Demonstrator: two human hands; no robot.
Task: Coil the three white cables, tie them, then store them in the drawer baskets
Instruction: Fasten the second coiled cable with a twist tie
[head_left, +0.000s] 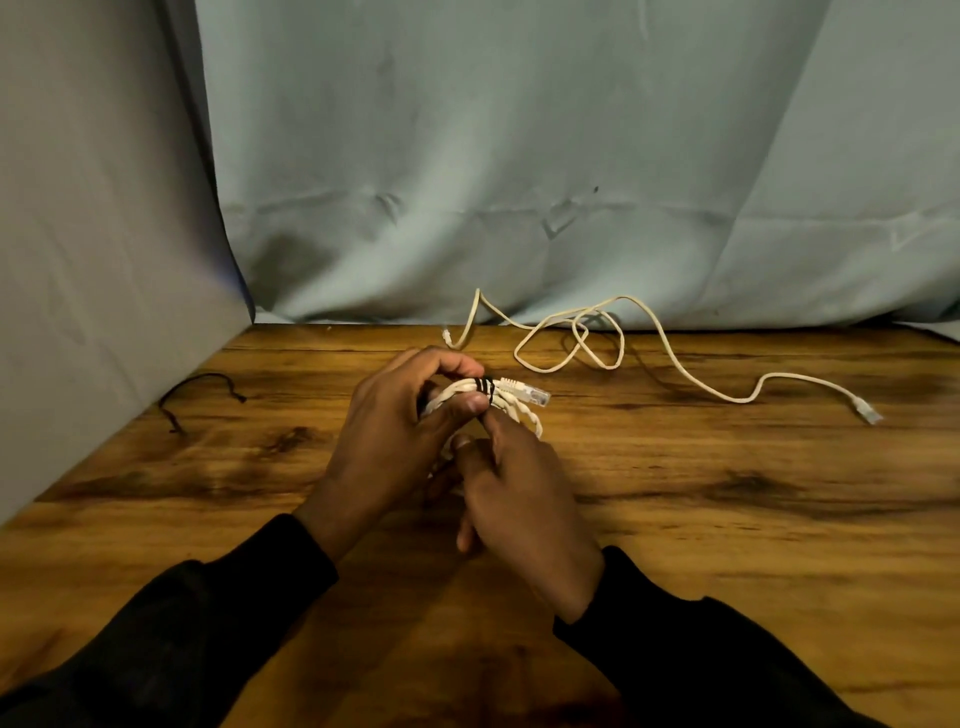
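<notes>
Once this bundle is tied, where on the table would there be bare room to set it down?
Bare wood lies right of the right hand, nearer than the loose white cable, and between the left hand and the black tie. The far right of the table is crowded by that cable's loops.

Head view, forward-down, close over table (727, 519)

Coiled cable (511, 402) black-tied; loose cable (670, 353) sprawled behind.

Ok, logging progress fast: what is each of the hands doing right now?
Left hand: grips the coiled white cable.
Right hand: pinches the black tie wrapped round that coil.
</notes>
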